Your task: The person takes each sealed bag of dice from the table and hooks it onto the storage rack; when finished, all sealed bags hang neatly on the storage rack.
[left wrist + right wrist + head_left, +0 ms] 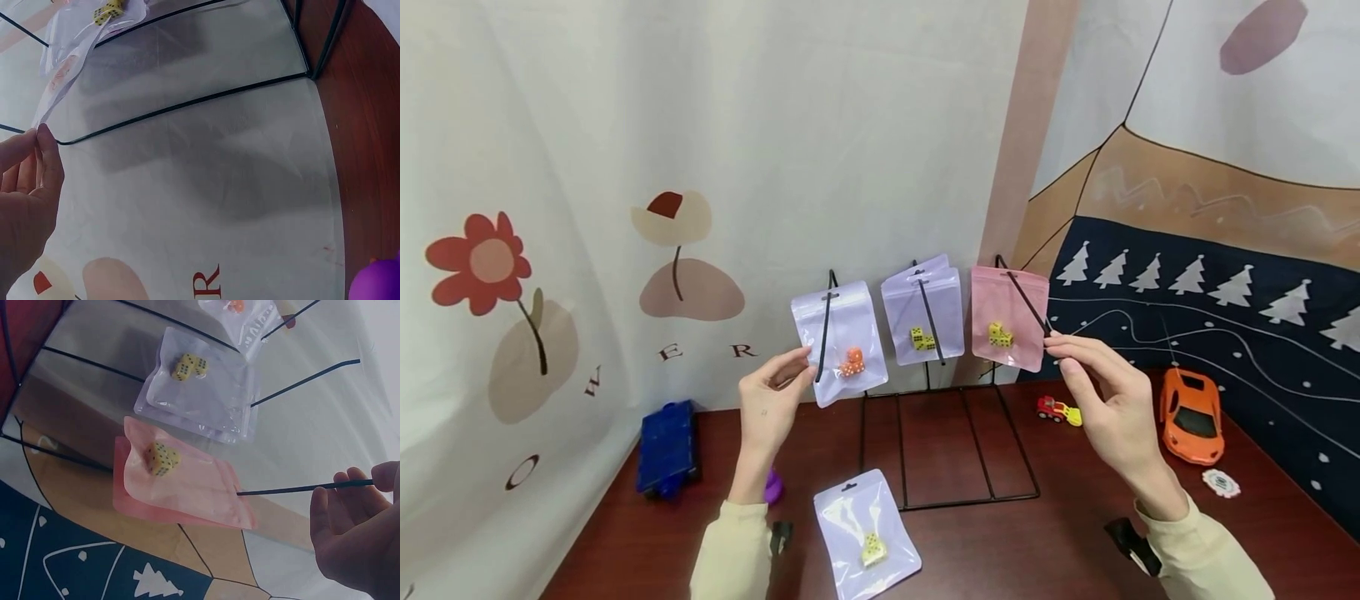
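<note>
My left hand pinches the edge of a lavender zip bag with orange dice inside, which hangs on the left prong of a black wire display rack. In the right wrist view my right hand holds the end of the right prong between thumb and fingers. Pink zip bags with yellow dice hang on that prong. Between the hands, lavender bags with yellow dice hang on the middle prong.
Another lavender bag with pale yellow dice lies on the dark red table. At left are a blue toy and a purple object. An orange toy car, a small red-and-yellow toy and a poker chip lie at right.
</note>
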### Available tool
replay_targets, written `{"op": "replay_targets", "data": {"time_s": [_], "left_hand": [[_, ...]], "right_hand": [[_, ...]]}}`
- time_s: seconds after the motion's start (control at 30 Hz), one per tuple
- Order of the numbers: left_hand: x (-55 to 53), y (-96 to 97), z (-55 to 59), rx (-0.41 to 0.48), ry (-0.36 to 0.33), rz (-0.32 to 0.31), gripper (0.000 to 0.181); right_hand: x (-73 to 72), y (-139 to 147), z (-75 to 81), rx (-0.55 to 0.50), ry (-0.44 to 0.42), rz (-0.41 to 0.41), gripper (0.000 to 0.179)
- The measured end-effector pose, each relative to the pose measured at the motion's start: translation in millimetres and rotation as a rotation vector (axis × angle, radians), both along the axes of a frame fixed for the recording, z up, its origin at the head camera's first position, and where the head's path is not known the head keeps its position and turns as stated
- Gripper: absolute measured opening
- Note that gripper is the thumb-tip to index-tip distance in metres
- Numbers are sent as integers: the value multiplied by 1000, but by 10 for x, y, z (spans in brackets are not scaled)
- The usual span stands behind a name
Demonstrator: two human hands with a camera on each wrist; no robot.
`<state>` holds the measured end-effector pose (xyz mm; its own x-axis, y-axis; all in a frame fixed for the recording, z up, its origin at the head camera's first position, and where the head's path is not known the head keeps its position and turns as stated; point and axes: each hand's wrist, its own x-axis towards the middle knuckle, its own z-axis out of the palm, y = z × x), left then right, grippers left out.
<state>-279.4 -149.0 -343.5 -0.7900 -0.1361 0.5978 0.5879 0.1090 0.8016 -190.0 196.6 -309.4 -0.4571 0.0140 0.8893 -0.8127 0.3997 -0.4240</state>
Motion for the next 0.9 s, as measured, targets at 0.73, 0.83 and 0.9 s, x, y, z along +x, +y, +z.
{"op": "replay_targets", "data": {"time_s": [0.73, 0.83, 0.9], "left_hand": [[-159, 69, 68, 15, -27, 36, 25], [-146, 88, 115, 3, -23, 40, 25], [-155, 88, 120, 4, -31, 40, 26]], "right_hand": [[-45, 21, -56, 11, 20, -1, 19], [13, -35, 1, 7, 24, -1, 19], [27, -49, 13, 7, 26, -1, 19]]}}
